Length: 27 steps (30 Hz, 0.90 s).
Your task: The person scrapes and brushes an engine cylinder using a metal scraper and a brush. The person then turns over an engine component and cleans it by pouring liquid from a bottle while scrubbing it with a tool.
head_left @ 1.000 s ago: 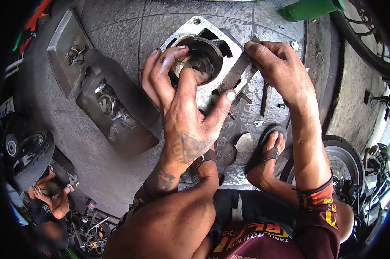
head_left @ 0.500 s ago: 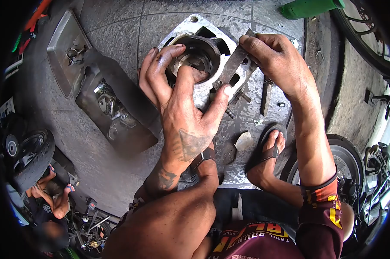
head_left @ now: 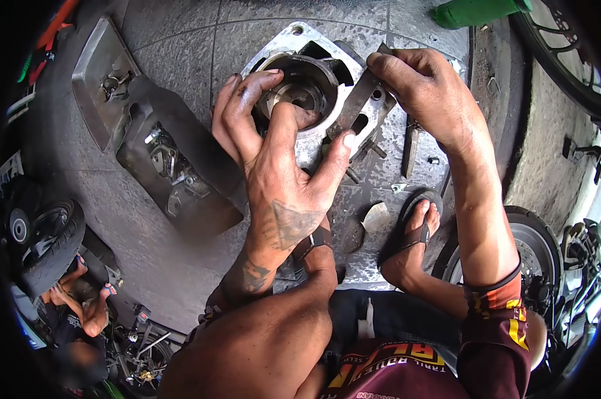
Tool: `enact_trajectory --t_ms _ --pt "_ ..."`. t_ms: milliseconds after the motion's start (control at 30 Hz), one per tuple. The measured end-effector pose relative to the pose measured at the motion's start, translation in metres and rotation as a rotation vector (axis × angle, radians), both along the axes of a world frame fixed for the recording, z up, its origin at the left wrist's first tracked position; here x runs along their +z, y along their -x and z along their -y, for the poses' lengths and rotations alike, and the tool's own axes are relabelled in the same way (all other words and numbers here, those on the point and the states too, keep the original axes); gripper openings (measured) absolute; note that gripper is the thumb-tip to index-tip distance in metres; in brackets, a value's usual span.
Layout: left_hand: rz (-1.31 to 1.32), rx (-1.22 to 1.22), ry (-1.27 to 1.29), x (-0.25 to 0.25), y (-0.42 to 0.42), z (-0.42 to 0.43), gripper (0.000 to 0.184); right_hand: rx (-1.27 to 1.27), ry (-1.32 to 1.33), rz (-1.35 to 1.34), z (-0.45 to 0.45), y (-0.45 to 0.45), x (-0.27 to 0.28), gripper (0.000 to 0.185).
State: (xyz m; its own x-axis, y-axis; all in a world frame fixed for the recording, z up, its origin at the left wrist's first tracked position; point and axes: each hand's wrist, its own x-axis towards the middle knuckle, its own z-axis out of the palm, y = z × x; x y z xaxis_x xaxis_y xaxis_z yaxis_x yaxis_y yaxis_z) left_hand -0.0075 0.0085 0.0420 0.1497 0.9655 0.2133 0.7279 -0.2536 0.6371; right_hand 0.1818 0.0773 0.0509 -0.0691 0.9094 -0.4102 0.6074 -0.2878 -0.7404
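A metal engine cylinder (head_left: pixel 288 45) with a round open bore is held up in front of me. My left hand (head_left: pixel 274 156) grips it from the near left side, its fingertips reaching over and into the bore and its thumb against the near right edge. My right hand (head_left: pixel 423 86) pinches the upper end of a flat dark metal strip (head_left: pixel 358 98). The strip lies slantwise along the cylinder's pale top face, right of the bore, its lower end close to my left thumb. Threaded studs (head_left: pixel 354 175) stick out below the cylinder.
A cut-open dark container (head_left: pixel 204 169) with small metal parts lies on the tiled floor at left, beside a metal tray (head_left: pixel 91 80). A green bottle (head_left: pixel 480 12) lies at top right. Wheels stand around the sides. Another person (head_left: pixel 84 312) sits at lower left.
The cylinder has shifted very slightly left with my left hand. My right hand and the strip have moved a little up and left along the top face.
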Motion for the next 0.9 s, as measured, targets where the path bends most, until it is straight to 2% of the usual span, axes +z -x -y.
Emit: enact_trajectory --t_ms 67,133,300,567,667,900 --pt "0.057 -0.002 -0.002 0.0 -0.001 0.001 0.039 0.01 0.023 -0.003 0.0 -0.002 -0.001 0.042" --pt "0.036 0.005 0.005 0.001 0.0 0.0 0.039 -0.005 0.016 -0.074 0.001 -0.003 -0.008 0.042" --pt "-0.024 -0.012 -0.025 0.0 0.001 -0.001 0.041 -0.009 0.017 0.014 0.001 -0.002 -0.003 0.042" --pt "-0.006 -0.022 -0.023 -0.002 0.002 0.0 0.041 -0.053 0.028 -0.074 0.007 -0.002 -0.01 0.042" --pt "-0.021 -0.027 -0.038 -0.002 0.001 -0.002 0.042 -0.012 0.028 0.017 0.006 0.0 0.003 0.043" --pt "0.019 -0.026 -0.01 0.002 0.001 0.0 0.043 -0.061 0.007 -0.064 0.006 -0.001 -0.009 0.041"
